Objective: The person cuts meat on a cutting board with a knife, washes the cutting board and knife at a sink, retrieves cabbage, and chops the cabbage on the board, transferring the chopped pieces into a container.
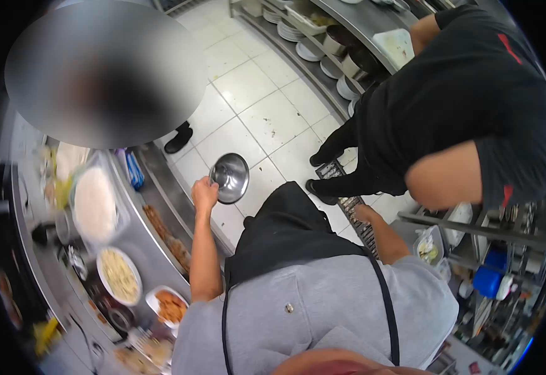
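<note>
Just left of the frame's center, your left hand (205, 195) is holding a shiny metal bowl (230, 179) above the tiled floor (248, 94), its fingers pinching the rim. Right of center, your right hand (365, 214) is hanging over a floor grate (350, 205); its finger position is unclear. At upper right, a co-worker in black (454, 106) is standing.

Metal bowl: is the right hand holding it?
No, the left hand grips the metal bowl at its edge, with the right hand well apart.
</note>
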The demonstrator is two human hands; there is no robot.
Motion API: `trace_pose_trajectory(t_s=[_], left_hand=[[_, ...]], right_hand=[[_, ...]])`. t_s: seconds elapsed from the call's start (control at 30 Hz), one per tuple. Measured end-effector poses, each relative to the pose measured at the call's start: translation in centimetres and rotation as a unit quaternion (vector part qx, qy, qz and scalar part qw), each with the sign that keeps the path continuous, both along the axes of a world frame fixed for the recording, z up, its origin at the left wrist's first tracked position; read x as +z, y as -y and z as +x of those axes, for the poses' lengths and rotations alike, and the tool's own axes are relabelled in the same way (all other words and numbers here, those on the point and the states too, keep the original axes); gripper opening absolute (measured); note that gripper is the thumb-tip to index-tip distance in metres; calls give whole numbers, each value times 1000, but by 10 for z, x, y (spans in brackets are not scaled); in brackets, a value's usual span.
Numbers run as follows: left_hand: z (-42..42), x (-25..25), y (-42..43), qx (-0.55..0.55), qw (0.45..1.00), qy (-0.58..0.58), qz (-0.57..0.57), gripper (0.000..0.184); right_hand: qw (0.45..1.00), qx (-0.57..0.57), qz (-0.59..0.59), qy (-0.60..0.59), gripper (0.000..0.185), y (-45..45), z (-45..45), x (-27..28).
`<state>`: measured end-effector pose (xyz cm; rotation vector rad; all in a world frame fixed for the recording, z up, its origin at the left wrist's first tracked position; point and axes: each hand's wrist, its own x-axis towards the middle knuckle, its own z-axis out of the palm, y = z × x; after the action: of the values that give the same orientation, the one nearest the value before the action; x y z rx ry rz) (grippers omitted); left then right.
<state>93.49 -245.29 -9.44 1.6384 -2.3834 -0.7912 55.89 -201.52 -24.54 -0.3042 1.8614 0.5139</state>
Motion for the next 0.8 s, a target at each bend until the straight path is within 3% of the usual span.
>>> trace_pose_trajectory(t_s=[0.13,0.27,0.37,0.5,0.63,0.7,0.73,0.8], left_hand=[[-72,-32,96,5,999,-28,29,15],[-150,-72,153,45,997,-50,40,18],[-210,-62,179,182,935,-191,236,27],[-279,-72,229,226,897,-263,275,19],[-340,-94,292,253,840,-310,365,17],[-359,-118,320,292,792,-328,424,20],[-369,-126,338,289,791,-321,432,20],[-390,-135,381,358,696,-349,516,25]], right_hand=[[988,-111,-108,1,28,21,40,-18],[966,-71,-247,36,31,121,39,-44],[937,-42,-347,18,32,225,-31,-37],[871,48,-477,-106,35,355,-192,-16],[898,15,-406,-172,35,480,-316,54],[875,50,-419,-237,30,533,-349,81],[879,45,-410,-239,30,545,-362,73],[904,20,-378,-200,34,564,-391,47]])
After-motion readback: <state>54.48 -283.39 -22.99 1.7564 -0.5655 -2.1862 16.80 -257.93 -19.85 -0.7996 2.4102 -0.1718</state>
